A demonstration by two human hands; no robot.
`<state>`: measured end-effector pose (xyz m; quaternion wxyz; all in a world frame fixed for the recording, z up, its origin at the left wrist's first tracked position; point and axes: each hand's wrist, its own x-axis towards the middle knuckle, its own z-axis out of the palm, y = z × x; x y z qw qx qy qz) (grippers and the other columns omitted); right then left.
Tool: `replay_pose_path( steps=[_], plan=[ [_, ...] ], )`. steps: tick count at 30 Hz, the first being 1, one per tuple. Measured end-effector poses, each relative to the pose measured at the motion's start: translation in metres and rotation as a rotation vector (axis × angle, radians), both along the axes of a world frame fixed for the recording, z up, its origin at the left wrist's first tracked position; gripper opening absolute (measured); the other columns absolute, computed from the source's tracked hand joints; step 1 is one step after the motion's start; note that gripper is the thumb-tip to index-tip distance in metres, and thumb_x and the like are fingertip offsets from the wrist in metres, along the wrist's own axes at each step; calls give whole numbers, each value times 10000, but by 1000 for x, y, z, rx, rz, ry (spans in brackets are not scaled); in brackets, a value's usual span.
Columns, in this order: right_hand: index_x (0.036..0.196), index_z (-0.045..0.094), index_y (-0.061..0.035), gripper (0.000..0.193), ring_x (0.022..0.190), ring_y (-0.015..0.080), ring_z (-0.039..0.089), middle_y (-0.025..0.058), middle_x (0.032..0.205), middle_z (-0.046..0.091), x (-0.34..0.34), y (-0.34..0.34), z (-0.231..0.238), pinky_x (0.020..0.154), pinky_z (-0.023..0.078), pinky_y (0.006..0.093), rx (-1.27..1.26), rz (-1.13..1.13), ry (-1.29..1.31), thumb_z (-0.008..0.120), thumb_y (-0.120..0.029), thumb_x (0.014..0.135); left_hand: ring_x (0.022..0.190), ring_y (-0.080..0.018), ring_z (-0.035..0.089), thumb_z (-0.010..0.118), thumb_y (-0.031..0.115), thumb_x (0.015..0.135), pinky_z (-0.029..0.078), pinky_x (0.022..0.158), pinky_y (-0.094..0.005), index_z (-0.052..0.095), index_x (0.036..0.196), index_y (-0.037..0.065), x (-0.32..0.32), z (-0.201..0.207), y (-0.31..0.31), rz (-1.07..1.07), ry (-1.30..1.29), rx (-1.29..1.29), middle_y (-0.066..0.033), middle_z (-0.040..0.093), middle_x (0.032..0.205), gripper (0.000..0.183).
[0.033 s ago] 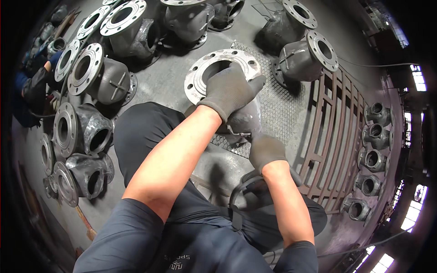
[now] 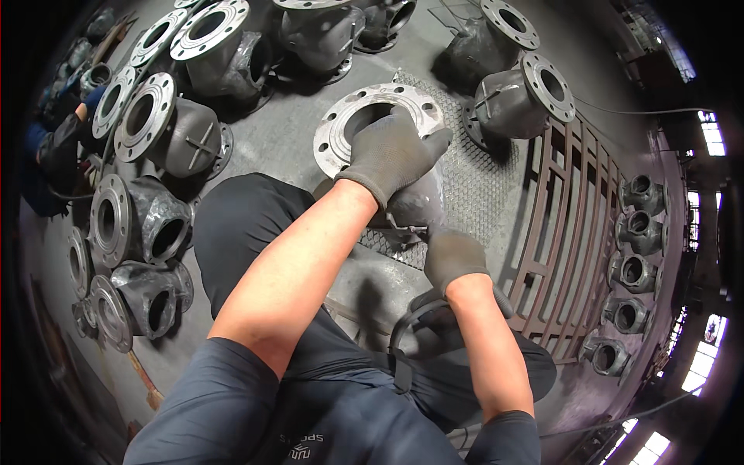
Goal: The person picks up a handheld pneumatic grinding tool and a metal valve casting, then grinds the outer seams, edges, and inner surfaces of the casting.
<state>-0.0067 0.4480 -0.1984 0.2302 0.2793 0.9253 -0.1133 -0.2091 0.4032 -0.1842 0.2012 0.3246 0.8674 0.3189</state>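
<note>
A grey cast-metal fitting (image 2: 418,201) with a round, holed flange (image 2: 333,138) sits on a patterned grey plate (image 2: 474,182). The grey-gloved left hand (image 2: 391,159) lies across the flange, the grey-gloved right hand (image 2: 456,260) at its near right; either grip's closure I cannot tell.

Floor (image 2: 280,138) lies open left of the flanged casting (image 2: 335,128), a brown frame (image 2: 536,267) obstructing the right

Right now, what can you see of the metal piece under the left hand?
The metal piece has a pale, round flange pierced by holes around a central opening, above a darker grey body. It sits flange-up on a patterned mat before the person. The gloved left hand lies over the flange; the right hand is beside the lower body, contact unclear.
</note>
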Motion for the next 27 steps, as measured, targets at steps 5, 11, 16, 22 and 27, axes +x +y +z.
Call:
replay_pose_path(
  steps=[5,11,16,22,27],
  plan=[
    [1183,715,-12,290,1103,424,761,250,1143,781,-11,-15,2,940,599,531,-13,28,-52,477,-112,1049,1093,-431,765,660,659,944,595,961,-498,668,1236,-107,1,2,0,17,-18,-9,-311,772,1126,820],
    [1184,714,-14,262,1132,423,752,252,1177,772,-1,0,3,949,594,540,-39,-29,-90,558,-100,991,1099,-431,764,659,666,944,595,961,-501,647,1256,-102,1,2,0,6,-28,-9,-312,772,1133,830],
    [1174,726,-48,267,1059,454,738,251,1104,762,-7,9,7,920,582,548,-91,-51,-124,623,-62,929,1087,-434,768,658,670,944,598,964,-495,653,1249,-109,1,-1,0,18,-6,-14,-318,771,1123,837],
    [1162,704,-48,234,1018,475,723,260,1077,750,16,19,-15,891,567,574,-90,-25,87,630,-80,942,1174,-463,725,664,726,939,548,1044,-491,627,1322,-140,-3,6,-1,-36,-77,-31,-351,740,1207,947],
    [1179,706,-62,249,1013,477,718,252,1082,749,18,20,-23,896,566,575,-101,-12,139,640,-83,940,1176,-461,724,664,729,946,545,1046,-496,642,1300,-129,-5,2,0,-8,-39,-29,-343,744,1199,928]
  ],
)
